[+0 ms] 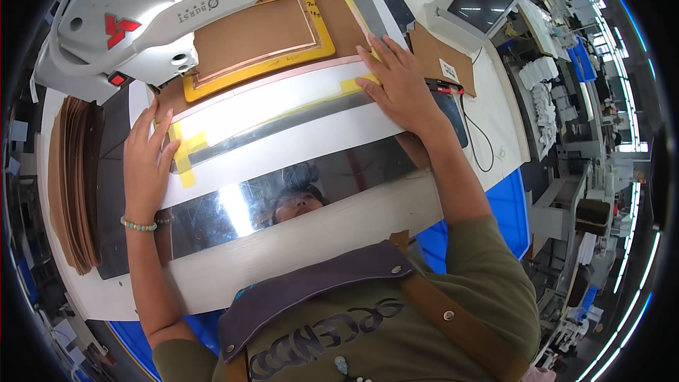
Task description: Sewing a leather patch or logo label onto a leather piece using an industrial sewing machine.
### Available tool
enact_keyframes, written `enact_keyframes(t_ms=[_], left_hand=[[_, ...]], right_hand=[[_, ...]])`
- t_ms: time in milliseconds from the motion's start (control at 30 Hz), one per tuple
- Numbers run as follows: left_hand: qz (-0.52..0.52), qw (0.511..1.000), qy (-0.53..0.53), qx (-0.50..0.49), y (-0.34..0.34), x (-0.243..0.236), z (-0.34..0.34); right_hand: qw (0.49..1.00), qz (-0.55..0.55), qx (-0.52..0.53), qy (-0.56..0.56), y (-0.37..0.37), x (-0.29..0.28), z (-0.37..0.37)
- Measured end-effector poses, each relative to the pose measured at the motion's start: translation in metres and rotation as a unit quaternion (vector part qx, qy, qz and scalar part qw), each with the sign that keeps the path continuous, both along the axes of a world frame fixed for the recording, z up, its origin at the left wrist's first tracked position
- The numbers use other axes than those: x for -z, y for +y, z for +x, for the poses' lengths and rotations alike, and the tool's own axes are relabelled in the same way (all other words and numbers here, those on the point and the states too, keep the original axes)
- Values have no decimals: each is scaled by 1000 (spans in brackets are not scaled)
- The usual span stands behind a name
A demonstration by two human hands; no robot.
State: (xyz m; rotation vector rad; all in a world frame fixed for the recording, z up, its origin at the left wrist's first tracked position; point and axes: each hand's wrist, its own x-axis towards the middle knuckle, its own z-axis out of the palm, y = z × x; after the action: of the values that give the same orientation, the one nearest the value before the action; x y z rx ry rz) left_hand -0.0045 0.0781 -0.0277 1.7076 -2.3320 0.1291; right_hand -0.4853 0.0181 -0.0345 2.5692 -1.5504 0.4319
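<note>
Here, we rest left grip at nine o'clock, right grip at one, both released, spread flat. Brown sheet lies between eleven and twelve, under yellow frame. Best we press lightly, both sides alike, so frame doesn't skew.

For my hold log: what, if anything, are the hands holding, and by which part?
Nothing looks gripped: the left hand rests at the left edge of the brown sheet, the right hand at its right edge.

Both forearms reach forward, left hand and right hand palm-down (fingers loosely spread).
</note>
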Motion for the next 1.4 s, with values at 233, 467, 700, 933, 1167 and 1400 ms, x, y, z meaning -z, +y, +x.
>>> enact_keyframes(t_ms=[233, 467, 700, 933, 1167, 1400], left_hand=[[13, 999, 37, -2, 3, -7, 10], [-44, 996, 74, 39, 0, -1, 6], [-92, 987, 128, -27, 6, -4, 24], [-208, 939, -85, -261, -3, -30, 138], [-235, 942, -115, -208, 5, -18, 202], [-230, 915, 245, -221, 14, -16, 204]], right_hand=[[1000, 8, -18, -24, -6, -3, 8], [999, 7, 8, 33, 0, -13, 2], [998, -8, 49, 27, 11, -54, -31], [977, 56, 194, 71, 42, -49, -65], [992, 63, 108, 32, 50, -69, -61], [675, 501, -273, -469, 93, -145, 61]])
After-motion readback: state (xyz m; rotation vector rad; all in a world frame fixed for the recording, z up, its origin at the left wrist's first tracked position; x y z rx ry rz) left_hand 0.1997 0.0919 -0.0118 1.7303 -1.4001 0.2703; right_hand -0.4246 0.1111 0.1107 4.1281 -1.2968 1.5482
